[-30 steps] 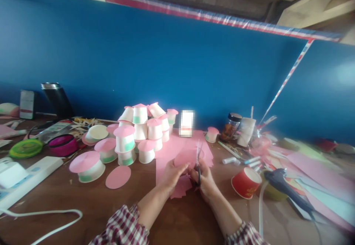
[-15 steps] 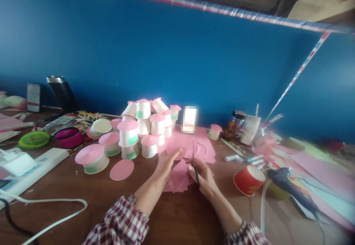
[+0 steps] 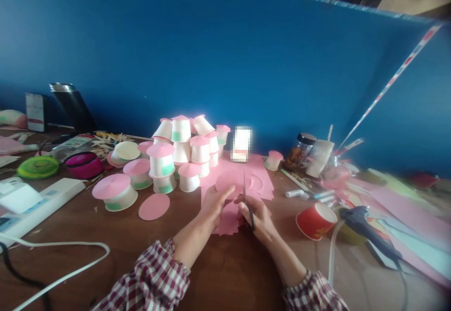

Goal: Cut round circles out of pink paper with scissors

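Note:
My right hand (image 3: 260, 217) is closed round dark-handled scissors (image 3: 251, 217), whose blades point away from me. Between the thumb and fingers of my left hand (image 3: 212, 206) is a round piece of pink paper (image 3: 227, 178), held just left of the blades. Beneath both hands lie pink paper sheets (image 3: 227, 224). A loose pink paper disc (image 3: 154, 206) rests on the table left of my left forearm. Beyond it stand several white paper cups (image 3: 162, 165) with pink discs on them, some stacked.
At the left are a power strip (image 3: 45, 203), a white cable (image 3: 81, 245) and a magenta round case (image 3: 84, 165). On the right stand a red paper cup (image 3: 316, 221), a glue gun (image 3: 369, 231) and a lidded jar (image 3: 299, 151). A blue partition (image 3: 211, 57) rises behind the table.
The view has tilted down slightly. My left hand and the round pink paper have come up a little beside the scissors, and more of the disc shows. My right hand keeps the scissors.

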Motion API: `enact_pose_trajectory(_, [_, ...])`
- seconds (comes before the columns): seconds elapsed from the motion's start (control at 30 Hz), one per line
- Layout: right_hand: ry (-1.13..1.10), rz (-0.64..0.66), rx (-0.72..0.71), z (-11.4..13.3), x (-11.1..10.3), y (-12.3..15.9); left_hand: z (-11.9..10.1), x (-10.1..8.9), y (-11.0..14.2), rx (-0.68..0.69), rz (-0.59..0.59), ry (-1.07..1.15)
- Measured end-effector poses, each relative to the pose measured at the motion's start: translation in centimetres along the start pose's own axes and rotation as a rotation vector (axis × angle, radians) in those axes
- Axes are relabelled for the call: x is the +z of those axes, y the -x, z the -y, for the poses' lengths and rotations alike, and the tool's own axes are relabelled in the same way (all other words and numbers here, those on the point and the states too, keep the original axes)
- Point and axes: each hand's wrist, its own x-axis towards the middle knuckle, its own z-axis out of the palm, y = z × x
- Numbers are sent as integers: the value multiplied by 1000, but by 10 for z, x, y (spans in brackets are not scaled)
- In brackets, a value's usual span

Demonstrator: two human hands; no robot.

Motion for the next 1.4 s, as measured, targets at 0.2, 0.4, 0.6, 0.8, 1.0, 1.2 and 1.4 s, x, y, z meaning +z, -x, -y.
enact_pose_trajectory(0.2, [2, 23, -33, -5, -2, -2, 2, 4, 4, -94, -46, 9])
enact_pose_trajectory(0.4, [2, 28, -34, -8, -1, -2, 5, 3, 1, -101, -68, 13])
enact_pose_trajectory(0.6, [27, 29, -56, -3, 1, -2, 7, -1, 3, -97, -57, 23])
enact_pose_trajectory(0.8, [57, 19, -62, 1, 1, -2, 5, 3, 3, -91, -46, 54])
enact_pose_trajectory(1.0, [106, 13, -62, 2, 1, -2, 5, 5, 2, -110, -20, 65])
enact_pose_trajectory(1.2, [164, -1, -72, 3, 1, -1, 2, 7, 5, -86, -22, 74])
enact_pose_trajectory(1.4, [208, -14, -78, 3, -1, -1, 1, 9, 5, -87, -47, 87])
